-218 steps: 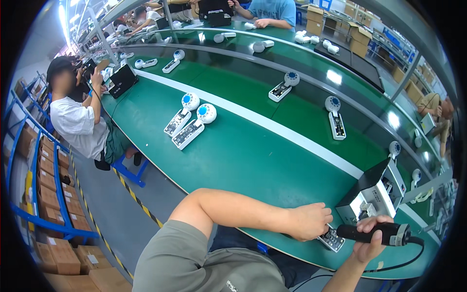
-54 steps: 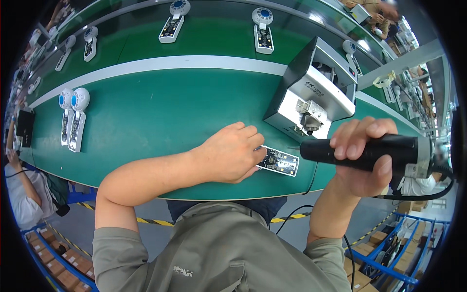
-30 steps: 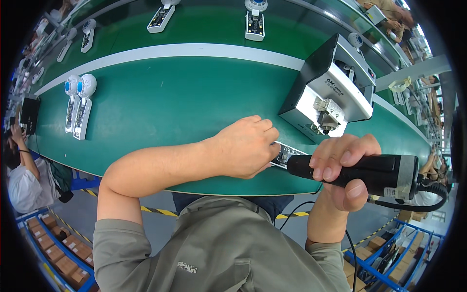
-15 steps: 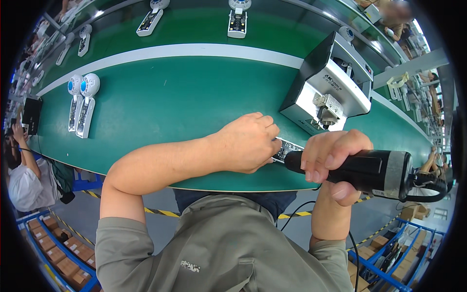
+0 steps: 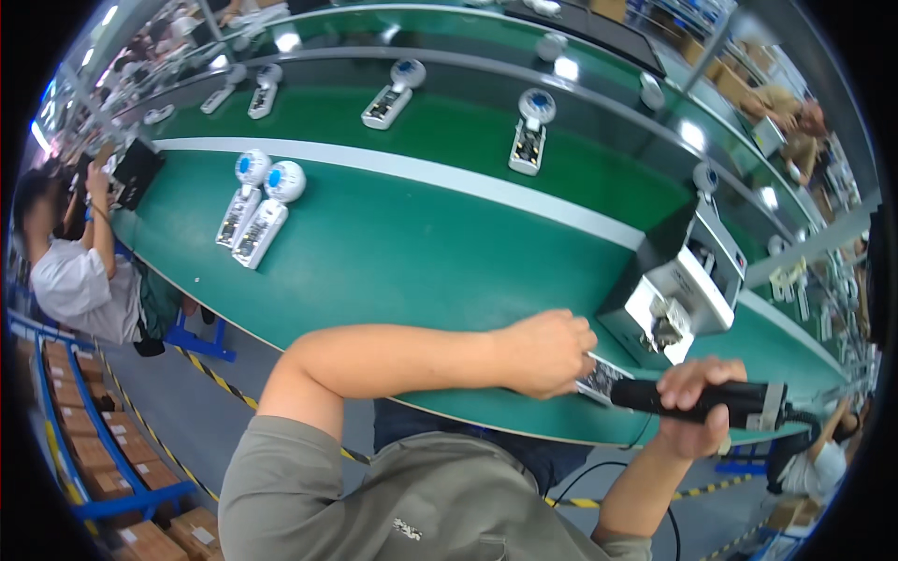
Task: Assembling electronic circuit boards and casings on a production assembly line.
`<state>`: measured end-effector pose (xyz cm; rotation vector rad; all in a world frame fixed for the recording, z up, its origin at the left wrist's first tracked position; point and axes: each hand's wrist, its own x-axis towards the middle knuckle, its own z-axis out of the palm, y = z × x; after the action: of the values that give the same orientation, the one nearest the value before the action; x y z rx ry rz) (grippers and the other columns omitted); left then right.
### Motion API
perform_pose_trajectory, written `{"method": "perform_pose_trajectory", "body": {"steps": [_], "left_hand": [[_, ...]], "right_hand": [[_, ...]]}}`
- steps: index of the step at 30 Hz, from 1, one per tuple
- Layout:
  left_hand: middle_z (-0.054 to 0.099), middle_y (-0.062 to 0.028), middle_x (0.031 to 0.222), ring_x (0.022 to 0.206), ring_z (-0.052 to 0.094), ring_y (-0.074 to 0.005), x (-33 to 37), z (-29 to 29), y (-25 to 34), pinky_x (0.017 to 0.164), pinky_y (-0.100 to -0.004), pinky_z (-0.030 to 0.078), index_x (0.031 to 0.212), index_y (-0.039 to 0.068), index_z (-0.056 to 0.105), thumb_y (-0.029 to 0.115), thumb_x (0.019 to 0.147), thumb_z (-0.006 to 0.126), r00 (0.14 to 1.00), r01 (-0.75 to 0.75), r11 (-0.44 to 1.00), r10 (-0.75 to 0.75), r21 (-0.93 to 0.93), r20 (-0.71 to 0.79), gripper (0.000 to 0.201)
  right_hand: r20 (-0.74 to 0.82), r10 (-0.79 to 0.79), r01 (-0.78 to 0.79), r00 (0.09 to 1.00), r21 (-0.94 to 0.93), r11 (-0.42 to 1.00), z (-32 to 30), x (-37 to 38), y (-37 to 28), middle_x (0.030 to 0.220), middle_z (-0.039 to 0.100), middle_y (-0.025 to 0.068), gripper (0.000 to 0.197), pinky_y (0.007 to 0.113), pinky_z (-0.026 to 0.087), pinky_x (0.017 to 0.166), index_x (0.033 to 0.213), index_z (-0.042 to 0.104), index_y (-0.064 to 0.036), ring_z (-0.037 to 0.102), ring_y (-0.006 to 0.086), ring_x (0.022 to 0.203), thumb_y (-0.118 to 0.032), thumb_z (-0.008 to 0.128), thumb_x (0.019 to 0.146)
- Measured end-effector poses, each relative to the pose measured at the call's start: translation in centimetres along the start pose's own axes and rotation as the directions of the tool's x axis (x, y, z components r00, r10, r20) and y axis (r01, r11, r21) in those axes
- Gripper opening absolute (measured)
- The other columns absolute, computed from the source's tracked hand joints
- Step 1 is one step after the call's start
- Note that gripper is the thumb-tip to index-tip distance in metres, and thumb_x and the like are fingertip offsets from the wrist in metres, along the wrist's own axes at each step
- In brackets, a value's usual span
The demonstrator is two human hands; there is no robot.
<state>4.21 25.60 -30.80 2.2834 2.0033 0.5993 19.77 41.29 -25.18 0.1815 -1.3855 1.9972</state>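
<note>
Curling down over the near edge of the green bench [image 5: 402,252], the fingers of the left hand [image 5: 547,353] press closed onto a small circuit board [image 5: 603,380], most of which lies hidden beneath the knuckles; only its right end shows. The board rests flat on the bench surface, right at the front edge and just in front of a grey and white box-shaped machine [image 5: 678,290]. The right hand [image 5: 692,407] wraps tight around a black powered screwdriver [image 5: 702,397], held nearly level, with its front end touching or just over the exposed end of the board; whether the tip actually meets the board cannot be told. A black cable [image 5: 608,472] hangs below the bench edge near the tool.

Farther out on the bench, a pair of white handheld devices with round blue-centred heads [image 5: 257,210] lies side by side, well apart from both hands. Beyond a white stripe running along the bench, two more such devices [image 5: 528,131] [image 5: 393,92] rest singly, and others sit farther up the line. At the left, another person in a white shirt [image 5: 70,280] sits at the bench. At the far right, a second person [image 5: 795,107] leans over the line. Cardboard boxes on blue racks [image 5: 84,458] stand along the floor at lower left.
</note>
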Motion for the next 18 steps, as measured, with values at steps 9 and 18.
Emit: {"method": "perform_pose_trajectory", "body": {"steps": [9,18], "left_hand": [[0.054,-0.0086,0.088,0.083,0.052,-0.0255,1.8,3.0,-1.0,0.075,-0.0357,0.042,0.088,0.01,0.061,0.028,0.074,0.068,0.997,-0.06,0.992,0.054,0.114,0.059,0.024],[0.067,-0.0097,0.086,0.086,0.061,-0.028,3.3,-8.1,-7.1,0.072,-0.0396,0.049,0.093,0.008,0.064,0.019,0.067,0.072,0.854,0.412,0.86,-0.479,0.302,0.2,0.029]], "right_hand": [[-0.07,-0.205,0.199,0.976,-0.075,0.977,-8.3,-1.6,-1.3,0.069,0.055,0.005,0.038,0.027,0.045,0.058,0.108,0.05,-0.0035,0.053,0.0143,0.058,-0.029,0.064,0.084],[-0.348,-0.201,0.064,0.916,-0.368,0.928,-14.6,-3.3,1.1,0.07,0.055,0.0066,0.034,0.026,0.045,0.058,0.107,0.05,-0.0027,0.051,0.0133,0.058,-0.025,0.063,0.085]]}}
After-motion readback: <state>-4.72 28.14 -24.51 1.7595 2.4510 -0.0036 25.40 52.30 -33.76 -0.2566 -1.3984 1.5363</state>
